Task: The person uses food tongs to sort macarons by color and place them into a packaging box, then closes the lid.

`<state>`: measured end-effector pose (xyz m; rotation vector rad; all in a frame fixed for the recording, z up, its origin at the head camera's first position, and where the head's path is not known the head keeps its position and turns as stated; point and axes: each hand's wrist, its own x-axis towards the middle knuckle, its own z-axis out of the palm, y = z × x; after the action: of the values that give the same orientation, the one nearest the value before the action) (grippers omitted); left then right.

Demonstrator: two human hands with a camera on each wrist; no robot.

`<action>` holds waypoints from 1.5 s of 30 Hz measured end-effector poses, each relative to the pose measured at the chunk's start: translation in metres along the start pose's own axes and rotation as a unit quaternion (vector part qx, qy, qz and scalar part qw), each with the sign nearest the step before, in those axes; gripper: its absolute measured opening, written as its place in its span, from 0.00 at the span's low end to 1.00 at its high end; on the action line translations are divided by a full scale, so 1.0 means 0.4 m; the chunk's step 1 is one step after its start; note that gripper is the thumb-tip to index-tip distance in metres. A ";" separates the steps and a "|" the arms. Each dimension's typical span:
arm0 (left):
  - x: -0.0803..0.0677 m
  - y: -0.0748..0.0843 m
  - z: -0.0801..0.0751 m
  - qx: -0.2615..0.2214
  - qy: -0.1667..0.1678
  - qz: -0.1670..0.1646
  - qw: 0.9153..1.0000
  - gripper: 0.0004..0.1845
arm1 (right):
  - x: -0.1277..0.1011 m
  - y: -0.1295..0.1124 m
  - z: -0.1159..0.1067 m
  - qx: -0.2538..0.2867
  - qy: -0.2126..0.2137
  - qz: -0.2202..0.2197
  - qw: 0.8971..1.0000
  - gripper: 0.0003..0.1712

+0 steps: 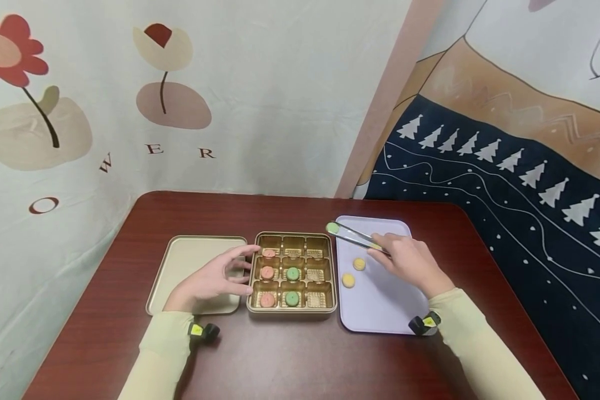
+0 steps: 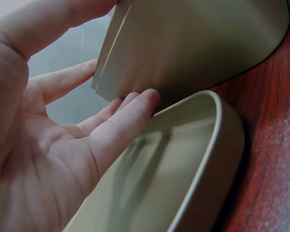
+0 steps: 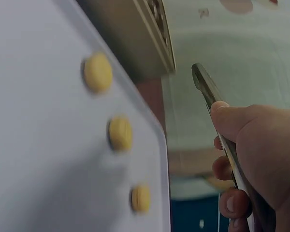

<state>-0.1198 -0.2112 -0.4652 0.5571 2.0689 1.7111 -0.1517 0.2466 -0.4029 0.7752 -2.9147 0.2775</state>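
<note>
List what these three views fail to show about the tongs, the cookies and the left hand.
- Tongs tip and the green cookie: cut off in the right wrist view, which shows only the handle in the right hand.
- Third yellow cookie: the right hand hides it in the head view.
- Left hand fingertips: whether they touch the gold box is too small to tell there.

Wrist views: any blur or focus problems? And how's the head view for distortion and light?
Left wrist: left hand fills the near frame, soft; lid rim fairly sharp. Right wrist: yellow cookies and lavender tray blurred, right hand on the tongs in dim shade. Head: wide-angle bowing at the table edges, even soft light, faint shadows, no glare.
</note>
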 end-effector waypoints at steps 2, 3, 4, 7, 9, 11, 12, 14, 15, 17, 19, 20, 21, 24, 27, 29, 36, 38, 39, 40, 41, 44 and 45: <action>0.001 0.002 0.001 -0.003 0.000 -0.001 1.000 0.55 | 0.016 -0.027 0.008 -0.003 0.015 -0.032 0.999 0.21; 0.002 0.002 0.002 -0.004 0.001 -0.002 1.000 0.55 | 0.023 -0.040 0.012 -0.004 0.022 -0.047 0.999 0.19; 0.003 0.003 0.002 -0.005 0.000 -0.001 1.000 0.55 | 0.030 -0.053 0.016 -0.004 0.029 -0.061 0.998 0.18; 0.003 0.003 0.004 -0.007 -0.002 -0.001 1.000 0.55 | 0.048 -0.087 0.028 -0.012 0.046 -0.095 0.994 0.17; 0.004 0.003 0.005 -0.009 -0.003 -0.003 1.000 0.55 | 0.054 -0.103 0.033 -0.016 0.052 -0.108 0.993 0.18; 0.004 0.004 0.005 -0.008 -0.004 -0.005 1.000 0.55 | 0.057 -0.115 0.036 -0.021 0.054 -0.116 0.992 0.19; 0.004 0.004 0.005 -0.009 -0.003 -0.007 1.000 0.55 | 0.058 -0.119 0.037 -0.023 0.053 -0.117 0.991 0.19; 0.003 0.006 0.004 -0.008 -0.002 -0.010 1.000 0.55 | 0.059 -0.124 0.039 -0.025 0.050 -0.118 0.991 0.20; 0.003 0.007 0.004 -0.007 -0.001 -0.011 1.000 0.56 | 0.059 -0.126 0.040 -0.026 0.047 -0.117 0.992 0.21; 0.001 0.008 0.003 -0.006 0.001 -0.011 1.000 0.56 | 0.060 -0.129 0.040 -0.026 0.045 -0.116 0.992 0.22; 0.000 0.008 0.002 -0.006 0.002 -0.010 1.000 0.56 | 0.061 -0.132 0.040 -0.025 0.043 -0.117 0.992 0.22; -0.001 0.008 0.002 -0.006 0.002 -0.008 1.000 0.55 | 0.062 -0.133 0.040 -0.024 0.042 -0.117 0.992 0.22; -0.002 0.008 0.002 -0.005 0.002 -0.007 1.000 0.55 | 0.063 -0.134 0.040 -0.025 0.041 -0.116 0.992 0.22; -0.003 0.008 0.003 -0.004 0.002 -0.006 1.000 0.55 | 0.064 -0.136 0.040 -0.029 0.032 -0.114 0.992 0.24; -0.004 0.009 0.005 -0.003 0.002 -0.007 1.000 0.55 | 0.062 -0.135 0.042 -0.034 0.022 -0.109 0.993 0.27; -0.003 0.008 0.005 -0.003 0.002 -0.006 1.000 0.55 | 0.060 -0.135 0.042 -0.036 0.018 -0.104 0.994 0.29; -0.004 0.010 0.003 0.000 0.006 -0.008 1.000 0.54 | 0.059 -0.135 0.037 -0.030 0.014 -0.096 0.995 0.30; -0.005 0.008 0.003 -0.001 0.005 -0.007 1.000 0.54 | 0.059 -0.135 0.038 -0.031 0.016 -0.097 0.995 0.30; -0.005 0.007 0.003 0.000 0.006 -0.007 1.000 0.54 | 0.059 -0.134 0.038 -0.030 0.017 -0.097 0.995 0.30; -0.005 0.007 0.003 -0.001 0.006 -0.007 1.000 0.54 | 0.059 -0.134 0.038 -0.030 0.017 -0.097 0.995 0.31; -0.005 0.006 0.003 -0.001 0.006 -0.007 1.000 0.54 | 0.058 -0.133 0.037 -0.028 0.018 -0.096 0.995 0.31; -0.004 0.004 0.003 -0.001 0.007 -0.006 1.000 0.54 | 0.054 -0.128 0.033 -0.024 0.020 -0.093 0.995 0.30; -0.004 0.005 0.003 -0.002 0.007 -0.006 1.000 0.54 | 0.052 -0.126 0.030 -0.022 0.021 -0.092 0.995 0.30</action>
<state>-0.1180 -0.2108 -0.4636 0.5308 2.0746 1.7161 -0.1451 0.1913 -0.4038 1.0086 -2.7751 0.2072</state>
